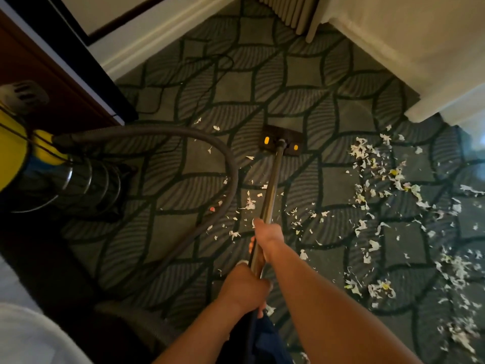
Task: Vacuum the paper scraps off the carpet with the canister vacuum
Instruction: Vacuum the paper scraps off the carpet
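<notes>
1. Two hands grip the metal tube (273, 179). The right hand (267, 233) is curled round it further along, and the left hand (244, 287) is wrapped round it nearer the body.
2. The brush head (283, 140) lies flat on the patterned carpet (210, 88), ahead of both hands.
3. The yellow vacuum (52, 174) stands at the left, and its grey hose (228, 166) loops across the carpet.
4. Paper scraps (380, 179) lie thickest to the right, with a thinner scatter around the tube.

White paper scraps (367, 156) litter patterned carpet (231, 88) beside yellow canister vacuum (15, 158).
</notes>
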A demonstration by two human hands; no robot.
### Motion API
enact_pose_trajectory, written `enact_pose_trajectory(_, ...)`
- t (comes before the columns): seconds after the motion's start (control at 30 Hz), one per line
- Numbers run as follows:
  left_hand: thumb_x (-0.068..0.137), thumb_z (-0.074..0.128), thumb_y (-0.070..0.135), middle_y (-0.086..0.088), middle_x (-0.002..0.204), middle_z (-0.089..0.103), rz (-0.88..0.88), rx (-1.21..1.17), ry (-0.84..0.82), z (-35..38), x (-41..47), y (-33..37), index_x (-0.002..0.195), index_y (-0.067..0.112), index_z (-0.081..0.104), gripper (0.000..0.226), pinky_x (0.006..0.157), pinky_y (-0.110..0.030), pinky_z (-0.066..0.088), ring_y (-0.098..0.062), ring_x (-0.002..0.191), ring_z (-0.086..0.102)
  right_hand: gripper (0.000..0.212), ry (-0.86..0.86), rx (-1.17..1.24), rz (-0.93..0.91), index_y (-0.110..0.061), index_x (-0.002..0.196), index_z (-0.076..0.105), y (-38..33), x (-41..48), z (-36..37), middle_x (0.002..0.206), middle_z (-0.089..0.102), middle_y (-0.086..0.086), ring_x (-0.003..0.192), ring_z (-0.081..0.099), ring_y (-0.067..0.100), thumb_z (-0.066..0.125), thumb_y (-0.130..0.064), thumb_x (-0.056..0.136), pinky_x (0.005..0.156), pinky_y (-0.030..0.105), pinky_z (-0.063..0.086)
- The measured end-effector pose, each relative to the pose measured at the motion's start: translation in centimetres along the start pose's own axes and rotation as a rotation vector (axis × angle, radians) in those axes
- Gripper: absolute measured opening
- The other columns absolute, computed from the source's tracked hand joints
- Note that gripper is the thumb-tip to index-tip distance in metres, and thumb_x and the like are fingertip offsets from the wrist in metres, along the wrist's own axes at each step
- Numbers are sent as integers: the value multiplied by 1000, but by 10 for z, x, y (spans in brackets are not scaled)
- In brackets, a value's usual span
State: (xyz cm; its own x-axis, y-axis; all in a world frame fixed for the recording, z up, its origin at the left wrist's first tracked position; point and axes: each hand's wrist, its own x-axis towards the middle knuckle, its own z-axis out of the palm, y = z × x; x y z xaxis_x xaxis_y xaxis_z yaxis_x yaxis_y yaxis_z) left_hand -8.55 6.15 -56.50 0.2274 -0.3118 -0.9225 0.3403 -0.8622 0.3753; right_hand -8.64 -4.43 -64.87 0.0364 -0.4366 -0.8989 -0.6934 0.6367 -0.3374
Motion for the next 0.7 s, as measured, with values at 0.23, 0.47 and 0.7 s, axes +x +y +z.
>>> enact_pose_trajectory(0.23,85,60,17,-3,47,56,71,-14,33,28,-11,3,81,4,61,13,49,-27,49,-19,38,55,26,39,68,-101,-4,99,57,3,-8,-28,67,60,8,55,57,21,57,-29,95,66,37,56)
enact_pose_trajectory(0.47,84,56,13,-4,44,56,152,63,6,67,-9,33,73,8,59,12,48,-25,48,-17,33,53,33,138,131,-173,-1,105,62,-10,-3,-86,74,63,9,61,60,22,58,-32,93,70,39,57)
enact_pose_trajectory(0.7,83,60,16,2,55,60,211,183,-13,114,18,109,87,11,68,10,47,-20,44,-10,42,55,24,207,194,-184,-6,102,59,-56,25,-173,81,64,8,67,61,19,54,-29,97,60,31,53)
